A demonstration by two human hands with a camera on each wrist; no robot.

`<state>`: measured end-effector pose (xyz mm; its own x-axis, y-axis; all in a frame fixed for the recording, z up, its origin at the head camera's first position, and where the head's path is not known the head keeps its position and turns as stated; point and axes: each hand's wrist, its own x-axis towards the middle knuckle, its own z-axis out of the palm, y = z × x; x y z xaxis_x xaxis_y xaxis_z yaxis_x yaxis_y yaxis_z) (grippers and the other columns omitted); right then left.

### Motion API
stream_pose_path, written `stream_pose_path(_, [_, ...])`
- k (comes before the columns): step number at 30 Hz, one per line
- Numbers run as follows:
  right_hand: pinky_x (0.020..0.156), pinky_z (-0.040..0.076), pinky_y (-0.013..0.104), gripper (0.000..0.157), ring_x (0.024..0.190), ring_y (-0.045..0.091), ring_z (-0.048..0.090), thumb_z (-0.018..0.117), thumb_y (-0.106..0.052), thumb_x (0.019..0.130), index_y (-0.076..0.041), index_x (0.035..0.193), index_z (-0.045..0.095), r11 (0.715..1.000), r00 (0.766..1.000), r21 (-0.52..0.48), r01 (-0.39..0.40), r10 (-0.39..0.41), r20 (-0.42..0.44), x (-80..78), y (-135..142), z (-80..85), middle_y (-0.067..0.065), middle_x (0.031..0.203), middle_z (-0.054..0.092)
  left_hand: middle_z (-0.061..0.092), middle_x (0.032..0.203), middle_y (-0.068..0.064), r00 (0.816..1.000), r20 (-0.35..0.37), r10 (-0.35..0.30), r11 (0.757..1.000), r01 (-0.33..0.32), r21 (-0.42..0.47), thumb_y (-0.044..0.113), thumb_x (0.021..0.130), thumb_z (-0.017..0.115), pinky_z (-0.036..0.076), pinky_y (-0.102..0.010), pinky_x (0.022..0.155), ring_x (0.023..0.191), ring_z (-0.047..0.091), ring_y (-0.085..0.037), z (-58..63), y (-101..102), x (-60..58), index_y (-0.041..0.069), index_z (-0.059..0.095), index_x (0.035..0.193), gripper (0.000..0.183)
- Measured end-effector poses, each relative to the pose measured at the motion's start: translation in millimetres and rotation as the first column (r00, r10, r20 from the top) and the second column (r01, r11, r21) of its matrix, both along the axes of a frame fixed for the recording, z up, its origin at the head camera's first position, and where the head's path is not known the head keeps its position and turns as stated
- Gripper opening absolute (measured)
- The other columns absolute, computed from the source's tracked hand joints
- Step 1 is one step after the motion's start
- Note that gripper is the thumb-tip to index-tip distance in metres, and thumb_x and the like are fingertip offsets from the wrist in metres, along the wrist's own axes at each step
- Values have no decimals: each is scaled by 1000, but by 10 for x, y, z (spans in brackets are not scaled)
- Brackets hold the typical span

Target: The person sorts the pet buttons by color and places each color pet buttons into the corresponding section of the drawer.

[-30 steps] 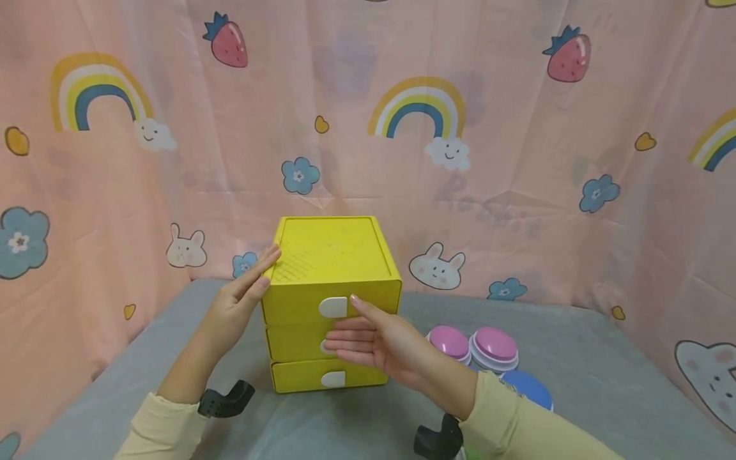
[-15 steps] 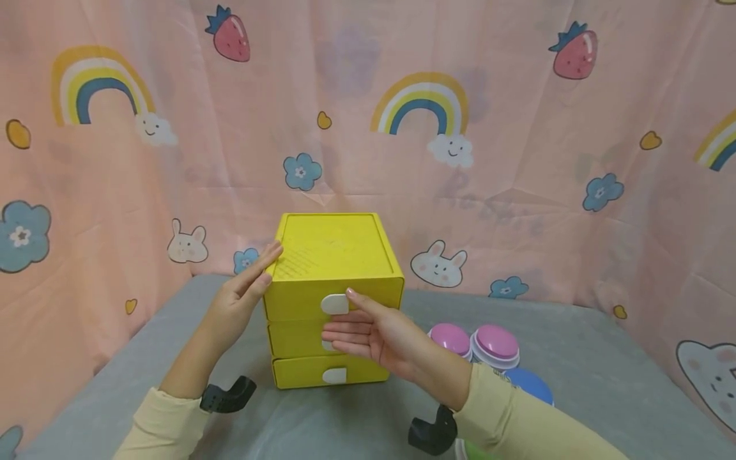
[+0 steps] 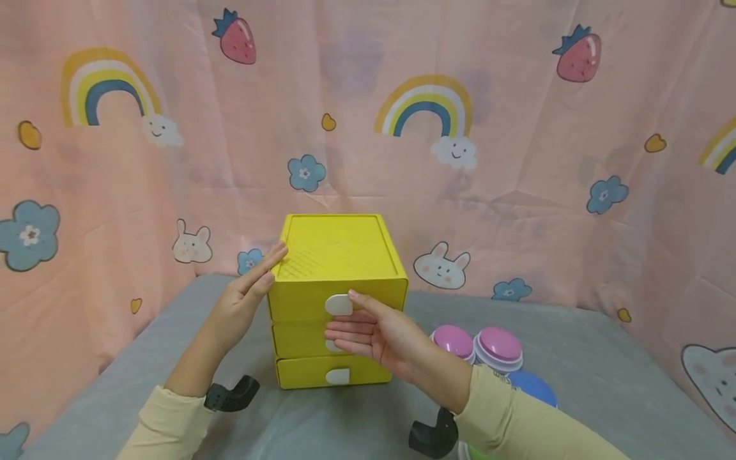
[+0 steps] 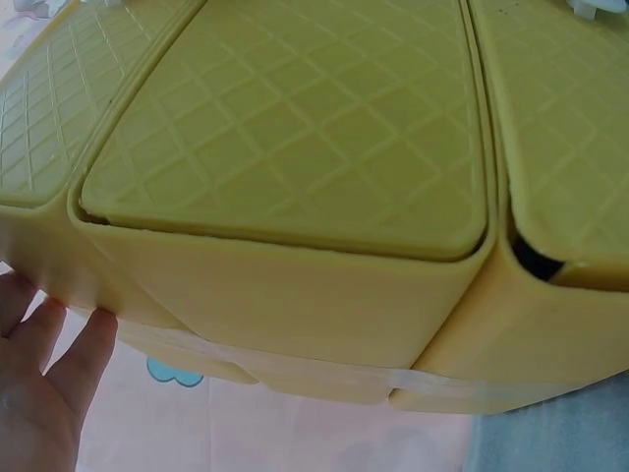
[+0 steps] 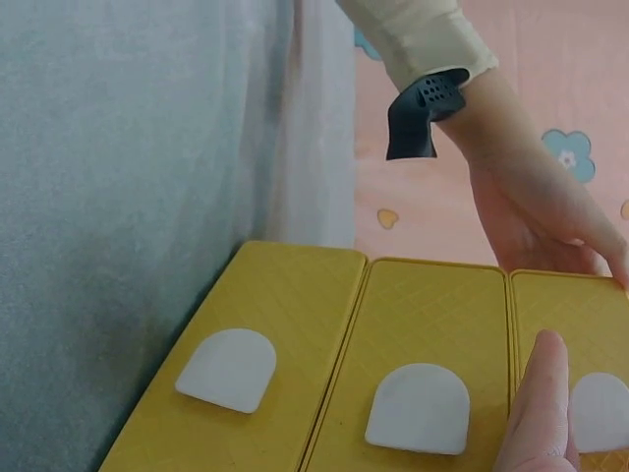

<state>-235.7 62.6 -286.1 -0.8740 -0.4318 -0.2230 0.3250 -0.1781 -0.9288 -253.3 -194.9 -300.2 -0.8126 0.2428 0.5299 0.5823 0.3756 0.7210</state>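
A yellow three-drawer box (image 3: 336,246) stands upright on the table, its drawers all pushed in. Straight fingers of my left hand (image 3: 237,306) rest along the box's upper left edge; in the left wrist view, their fingertips (image 4: 96,329) touch its side. My right hand (image 3: 393,338) is before the drawer fronts, palm turned left and fingers extended. Its thumb tip reaches the right edge of the white top handle (image 3: 338,306), also beside that handle (image 5: 600,415) in the right wrist view. The fingers partly cover the middle handle (image 3: 331,345). Below, the bottom handle (image 3: 337,376) shows fully.
Right of the box stand two tubs with pink lids, one nearer the box (image 3: 453,340) and one farther right (image 3: 501,344). A blue lid (image 3: 533,387) and a green one (image 3: 474,453) are partly hidden by the right sleeve. A pink patterned curtain (image 3: 517,128) hangs behind the grey-covered table (image 3: 598,383).
The head view has shifted slightly. My right thumb tip has edged left to the top handle's border. My left hand keeps its place on the box.
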Motion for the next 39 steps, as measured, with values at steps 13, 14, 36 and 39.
stream_pose_path(13, [94, 57, 34, 65, 111, 30, 70, 58, -44, 98, 9, 135, 52, 1000, 1000, 2, 2, -2, 18, 66, 9, 26, 21, 123, 69, 25, 166, 2, 1000, 11, -27, 999, 27, 19, 28, 109, 32, 15, -64, 122, 156, 11, -26, -4, -13, -10, 18, 39, 154, 46])
stream_pose_path(14, [95, 57, 35, 65, 110, 29, 71, 58, -44, 98, 9, 135, 52, 1000, 1000, 2, 2, -2, 19, 75, 10, 25, 21, 122, 69, 25, 166, 2, 1000, 12, -26, 1000, 26, 17, 28, 109, 32, 15, -64, 122, 156, 11, -27, -3, -14, -10, 18, 38, 154, 46])
stream_pose_path(36, [95, 57, 34, 67, 106, 26, 73, 60, -45, 96, 9, 135, 51, 998, 999, -43, -41, 42, 32, 424, 78, -18, 18, 117, 71, 26, 165, 5, 999, 31, -20, 1000, 20, 15, 29, 109, 34, 16, -61, 123, 156, 12, -21, 9, -14, -17, 21, 39, 154, 46])
stream_pose_path(39, [94, 57, 35, 67, 105, 26, 73, 60, -46, 96, 8, 135, 50, 998, 998, -46, -41, 43, 37, 477, 92, -28, 18, 117, 72, 26, 165, 5, 999, 38, -12, 1000, 11, 12, 30, 109, 35, 17, -61, 123, 156, 13, -21, 14, -11, -13, 21, 39, 154, 46])
